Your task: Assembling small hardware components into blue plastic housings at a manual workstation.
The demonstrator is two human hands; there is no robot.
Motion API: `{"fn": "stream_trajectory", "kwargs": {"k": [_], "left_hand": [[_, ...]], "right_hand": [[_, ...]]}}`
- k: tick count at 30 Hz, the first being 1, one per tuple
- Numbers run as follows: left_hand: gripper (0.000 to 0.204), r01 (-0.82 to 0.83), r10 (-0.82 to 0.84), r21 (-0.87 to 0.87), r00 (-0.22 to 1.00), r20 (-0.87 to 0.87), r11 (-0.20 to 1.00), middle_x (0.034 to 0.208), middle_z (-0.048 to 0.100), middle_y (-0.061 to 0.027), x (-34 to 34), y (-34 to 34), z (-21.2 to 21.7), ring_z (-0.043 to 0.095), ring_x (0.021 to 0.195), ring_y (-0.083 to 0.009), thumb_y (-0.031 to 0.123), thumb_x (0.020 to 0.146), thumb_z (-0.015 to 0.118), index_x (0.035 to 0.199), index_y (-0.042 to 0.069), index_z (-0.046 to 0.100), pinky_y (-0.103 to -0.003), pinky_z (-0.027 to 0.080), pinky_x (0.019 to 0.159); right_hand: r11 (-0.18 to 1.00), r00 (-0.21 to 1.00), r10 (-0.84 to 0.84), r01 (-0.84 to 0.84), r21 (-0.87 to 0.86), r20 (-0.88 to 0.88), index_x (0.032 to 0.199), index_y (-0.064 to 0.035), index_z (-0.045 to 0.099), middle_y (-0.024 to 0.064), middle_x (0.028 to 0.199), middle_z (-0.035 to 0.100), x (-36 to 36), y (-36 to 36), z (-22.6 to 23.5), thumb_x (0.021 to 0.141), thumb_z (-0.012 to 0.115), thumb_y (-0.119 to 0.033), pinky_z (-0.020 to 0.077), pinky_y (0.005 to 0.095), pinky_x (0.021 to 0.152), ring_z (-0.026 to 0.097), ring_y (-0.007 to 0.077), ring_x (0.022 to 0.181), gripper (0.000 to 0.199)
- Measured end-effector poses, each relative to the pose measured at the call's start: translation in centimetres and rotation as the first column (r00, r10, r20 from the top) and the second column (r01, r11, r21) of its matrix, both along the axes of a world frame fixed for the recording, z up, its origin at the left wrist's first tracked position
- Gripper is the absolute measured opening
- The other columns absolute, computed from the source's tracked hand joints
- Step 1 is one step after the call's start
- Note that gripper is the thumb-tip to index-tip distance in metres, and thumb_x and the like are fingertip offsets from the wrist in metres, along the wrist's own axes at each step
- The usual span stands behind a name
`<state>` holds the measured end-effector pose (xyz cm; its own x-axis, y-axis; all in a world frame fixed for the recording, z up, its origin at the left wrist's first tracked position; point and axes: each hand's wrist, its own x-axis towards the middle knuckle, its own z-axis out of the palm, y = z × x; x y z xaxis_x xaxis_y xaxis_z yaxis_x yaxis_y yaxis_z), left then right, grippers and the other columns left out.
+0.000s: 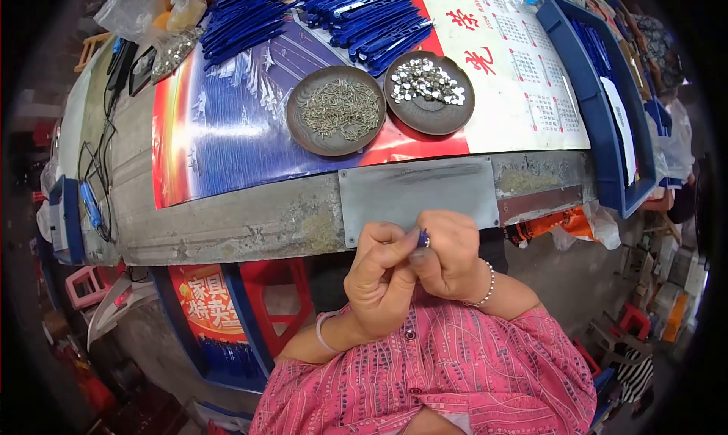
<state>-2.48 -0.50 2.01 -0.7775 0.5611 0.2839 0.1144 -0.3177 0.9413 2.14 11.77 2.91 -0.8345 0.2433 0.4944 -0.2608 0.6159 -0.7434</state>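
My left hand (379,278) and my right hand (453,255) meet in front of my chest, at the table's near edge. Both are closed, fingers curled and thumbs pinching at the same spot. Between the fingertips shows the end of a blue part (423,239) with a small shiny bit on it. My fingers hide the rest of it. Just beyond my hands, a grey metal plate (417,189) is fixed on the table edge. Farther off, a brown dish (296,136) holds many thin metal pins (341,107). Beside it, another brown dish (432,123) holds small round silvery pieces (426,82).
Bundles of long slim blue parts (364,18) lie at the back on a printed calendar sheet (250,151). A blue tray (557,48) stands at the right. At the left lie a blue-handled tool (92,204) and cables. Below the table are a red stool (279,295) and a blue bin (173,314).
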Motion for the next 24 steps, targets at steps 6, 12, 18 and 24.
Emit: {"fn": "stream_trajectory", "kwargs": {"k": [6, 12, 18, 24], "left_hand": [[0.025, 0.075, -0.1, 0.083, 0.925, 0.367, 0.994, 0.095, 0.049, -0.0095, 0.6, -0.5, 0.0, 0.047, 0.08, -0.0123, -0.008, 0.083, 0.055, 0.106, 0.0, 0.059, -0.02, 0.039, 0.069], [0.027, 0.178, -0.178, 0.031, 0.984, 0.019, 0.984, 0.102, 0.043, -0.0109, -0.1, -0.4, -0.5, 0.048, 0.067, -0.0124, -0.009, 0.086, 0.048, 0.112, 0.0, 0.052, -0.023, 0.041, 0.055], [0.022, 0.134, -0.177, 0.151, 0.928, 0.328, 0.979, 0.105, 0.043, -0.0111, -0.2, -1.1, 0.0, 0.047, 0.063, -0.0117, -0.008, 0.086, 0.048, 0.106, 0.002, 0.051, -0.023, 0.04, 0.052], [0.025, 0.083, -0.173, 0.234, 0.902, 0.396, 0.969, 0.096, 0.047, -0.0124, -1.3, 0.2, 0.5, 0.049, 0.061, -0.0114, -0.01, 0.083, 0.048, 0.104, 0.002, 0.052, -0.023, 0.043, 0.05]], "right_hand": [[0.988, 0.992, -0.104, 0.111, -0.105, 0.068, 0.079, -0.0006, 0.05, 0.0098, 0.067, 0.047, -0.8, 2.5, -0.9, 0.084, 0.056, -0.019, 0.0353, 0.0291, 0.047, 0.046, 0.0179, 0.053, 0.02], [0.996, 0.994, -0.062, 0.056, -0.071, -0.085, 0.115, -0.0022, 0.037, 0.0125, 0.101, 0.047, -0.2, 1.8, 2.1, 0.068, 0.07, 0.0, 0.042, 0.0204, 0.054, 0.046, 0.0106, 0.065, 0.057], [0.936, 0.944, -0.289, 0.245, -0.252, -0.158, 0.107, 0.0, 0.048, 0.0055, 0.079, 0.049, 4.1, 3.8, -0.3, 0.064, 0.074, -0.009, 0.0398, 0.0289, 0.052, 0.046, 0.0155, 0.059, 0.05], [0.978, 0.835, 0.19, -0.117, -0.171, 0.516, 0.083, -0.0019, 0.056, 0.0169, 0.083, 0.057, 7.3, -0.1, -4.7, 0.083, 0.06, -0.022, 0.0449, 0.0409, 0.06, 0.057, 0.0336, 0.069, 0.021]]}}
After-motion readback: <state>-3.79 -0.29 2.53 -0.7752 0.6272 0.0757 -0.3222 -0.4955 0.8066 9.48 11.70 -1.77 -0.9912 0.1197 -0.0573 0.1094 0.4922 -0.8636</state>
